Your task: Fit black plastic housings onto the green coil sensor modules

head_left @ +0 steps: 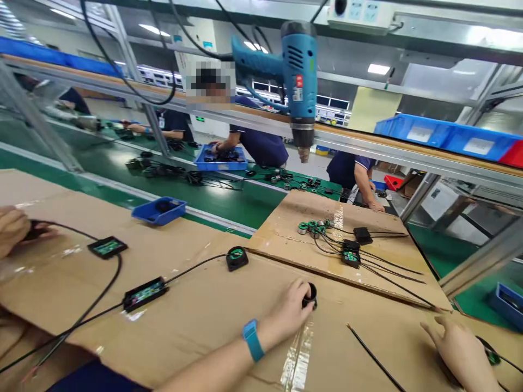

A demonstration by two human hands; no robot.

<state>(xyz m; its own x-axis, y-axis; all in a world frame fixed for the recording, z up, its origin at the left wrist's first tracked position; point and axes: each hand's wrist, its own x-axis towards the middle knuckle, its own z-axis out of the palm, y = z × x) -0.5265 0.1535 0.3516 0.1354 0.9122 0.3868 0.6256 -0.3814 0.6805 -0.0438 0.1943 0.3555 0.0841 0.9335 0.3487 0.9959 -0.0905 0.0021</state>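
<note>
Fingers of left hand (289, 309) pinched on a hollow black plastic-looking ring (314, 295); right hand (461, 347) is over flat brown cardboard (392, 326), fingers loosely apart.

Matt cardboard (196, 305); glossy clear tape (301, 356); black ring (314, 294), seemingly smooth plastic.

cardboard surface (204, 305): bare lane between left hand (292, 305), with black ring (312, 297), and square black case (237, 258). gap between left hand and right hand (461, 348): loose cable (370, 351) lies across part. obstacles: leftward, long circuit box (145, 294) and its wires; ahead, edge of upper sheet (278, 234), bearing wired parts (350, 255); overhead, blue power tool (300, 71) hangs.
</note>
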